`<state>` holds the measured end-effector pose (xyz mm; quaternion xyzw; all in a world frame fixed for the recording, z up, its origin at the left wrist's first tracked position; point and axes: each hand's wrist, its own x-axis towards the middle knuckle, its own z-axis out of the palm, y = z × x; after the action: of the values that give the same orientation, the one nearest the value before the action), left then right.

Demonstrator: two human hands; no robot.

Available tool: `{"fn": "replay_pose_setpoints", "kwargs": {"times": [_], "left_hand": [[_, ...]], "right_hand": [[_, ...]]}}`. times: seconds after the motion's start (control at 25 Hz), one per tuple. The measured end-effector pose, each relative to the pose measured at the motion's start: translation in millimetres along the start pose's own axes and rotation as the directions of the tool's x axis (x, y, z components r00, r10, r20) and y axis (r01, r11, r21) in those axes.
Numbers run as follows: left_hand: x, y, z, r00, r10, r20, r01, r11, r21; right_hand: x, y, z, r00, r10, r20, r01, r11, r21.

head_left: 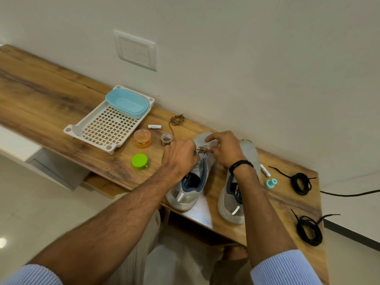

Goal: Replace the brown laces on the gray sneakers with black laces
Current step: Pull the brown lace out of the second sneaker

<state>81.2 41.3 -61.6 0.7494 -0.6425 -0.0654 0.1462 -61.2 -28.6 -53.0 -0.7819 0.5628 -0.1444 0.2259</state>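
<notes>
Pinching the thin brown cord lace [202, 149] with left hand [181, 155] at the front eyelets of the gray mesh sneaker [191, 182] on the wooden tabletop [61, 83]. Cannot tell whether gripping or merely touching with right hand [224, 147]. Probably light, limp, slightly snaggy: best pinched close to an eyelet and drawn out crossing by crossing.

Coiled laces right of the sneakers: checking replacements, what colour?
Black, both the far coil and the near coil; head view shows them best.

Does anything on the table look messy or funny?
Nothing is spilled or broken. One brown lace lies in a loose tangle by the wall, and the nearer black lace has an end poking past the table edge.
</notes>
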Motion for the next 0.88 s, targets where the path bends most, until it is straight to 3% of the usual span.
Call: {"fn": "replay_pose_setpoints", "kwargs": {"times": [0.12, 0.28, 0.64, 0.72, 0.8, 0.88], "left_hand": [[-0.5, -0.3, 0.2, 1.000, -0.002, -0.006, 0.002, 1.000, -0.010], [0.9, -2.1, -0.1, 0.999, -0.024, -0.024, 0.023, 0.999, -0.031], [1.4, -2.5, -2.1, 1.000, -0.020, -0.008, 0.020, 0.998, -0.065], [2.0, -1.1, -2.1, 1.000, -0.028, -0.008, 0.027, 0.997, -0.071], [3.4, 1.0, -3.1, 0.999, -0.038, -0.002, 0.038, 0.997, -0.061], [4.9, 3.5, -3.7, 0.999, -0.049, 0.007, 0.049, 0.997, -0.060]], "right_hand": [[-3.0, -7.2, 6.6, 0.997, -0.065, 0.040, 0.067, 0.997, -0.046], [-6.0, -5.0, 1.1, 0.992, -0.029, 0.121, 0.040, 0.995, -0.089], [-5.5, -2.9, -2.9, 0.998, -0.032, 0.047, 0.040, 0.985, -0.170], [-12.0, -9.5, -7.7, 0.975, 0.045, 0.219, -0.019, 0.993, -0.116], [-20.0, -16.2, -15.5, 0.883, 0.143, 0.447, -0.189, 0.980, 0.060], [-25.5, -18.6, -33.2, 0.770, 0.114, 0.628, -0.281, 0.944, 0.173]]}}
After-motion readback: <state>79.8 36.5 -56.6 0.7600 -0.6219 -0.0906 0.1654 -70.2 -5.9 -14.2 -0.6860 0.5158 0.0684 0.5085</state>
